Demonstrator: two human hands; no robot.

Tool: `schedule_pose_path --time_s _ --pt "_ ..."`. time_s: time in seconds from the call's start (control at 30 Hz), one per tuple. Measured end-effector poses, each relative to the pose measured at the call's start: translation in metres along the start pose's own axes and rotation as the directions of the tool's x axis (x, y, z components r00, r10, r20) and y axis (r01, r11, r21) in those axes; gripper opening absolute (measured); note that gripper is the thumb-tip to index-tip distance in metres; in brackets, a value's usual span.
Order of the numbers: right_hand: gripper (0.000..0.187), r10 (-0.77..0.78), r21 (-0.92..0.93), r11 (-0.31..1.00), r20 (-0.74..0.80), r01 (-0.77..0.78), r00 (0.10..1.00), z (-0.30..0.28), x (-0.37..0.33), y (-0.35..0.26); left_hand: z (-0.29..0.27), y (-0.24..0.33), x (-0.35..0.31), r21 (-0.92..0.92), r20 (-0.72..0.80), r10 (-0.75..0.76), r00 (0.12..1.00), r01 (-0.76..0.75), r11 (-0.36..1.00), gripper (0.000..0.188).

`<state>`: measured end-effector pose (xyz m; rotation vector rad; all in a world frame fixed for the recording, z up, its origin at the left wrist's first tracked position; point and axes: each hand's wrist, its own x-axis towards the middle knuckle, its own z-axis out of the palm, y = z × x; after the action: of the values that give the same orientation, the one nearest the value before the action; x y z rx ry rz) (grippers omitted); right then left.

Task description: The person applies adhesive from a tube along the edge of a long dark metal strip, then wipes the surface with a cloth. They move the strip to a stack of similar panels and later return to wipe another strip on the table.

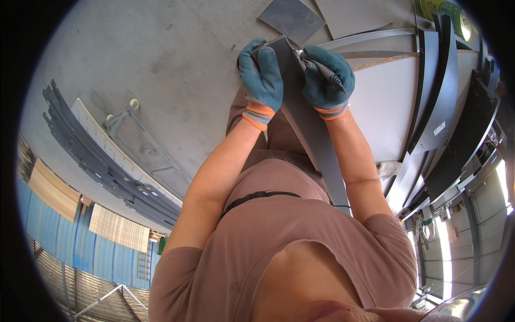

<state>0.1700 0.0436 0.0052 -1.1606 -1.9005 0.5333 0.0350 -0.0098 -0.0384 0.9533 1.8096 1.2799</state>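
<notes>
A long dark grey board slants from my lap out to its squared end between my hands. My left hand, in a teal glove with an orange cuff, grips the left edge near that end, thumb lying on the face. In a matching glove, my right hand is closed round a slim grey pen-shaped tool with a ribbed tail. Its metal front points toward the board's right edge near the far corner. Whether the tip touches the edge is too small to tell.
Ahead on the floor lies a loose dark panel. Several curved-looking dark boards and a large pale panel fill the right side. To the left are stacked dark strips and a metal wheeled frame.
</notes>
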Motion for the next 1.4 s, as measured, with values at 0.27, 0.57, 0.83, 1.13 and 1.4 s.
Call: schedule_pose_path --time_s 0.27,0.57,0.83,1.13,1.4 --pt "0.024 -0.015 0.008 1.000 0.008 0.015 1.000 -0.001 -0.001 0.001 0.001 0.004 0.000 -0.042 -0.004 -0.017 1.000 0.016 0.999 0.039" --pt "0.023 0.021 0.019 1.000 0.010 -0.021 1.000 -0.003 0.000 -0.001 0.001 0.008 0.001 -0.082 0.003 -0.040 0.999 0.040 0.996 0.039" --pt "0.021 0.000 0.024 1.000 -0.005 0.000 1.000 -0.004 -0.002 0.001 0.000 0.010 0.001 -0.086 0.014 -0.046 0.999 0.047 0.995 0.039" --pt "0.018 0.071 0.123 0.990 -0.049 -0.065 0.996 -0.005 -0.007 0.000 0.000 0.014 0.001 -0.095 0.021 -0.054 0.998 0.056 0.994 0.039" --pt "0.020 0.802 0.683 0.365 0.114 -0.632 0.586 -0.022 0.029 -0.029 -0.006 0.011 0.003 -0.056 0.000 0.003 1.000 -0.003 0.998 0.035"
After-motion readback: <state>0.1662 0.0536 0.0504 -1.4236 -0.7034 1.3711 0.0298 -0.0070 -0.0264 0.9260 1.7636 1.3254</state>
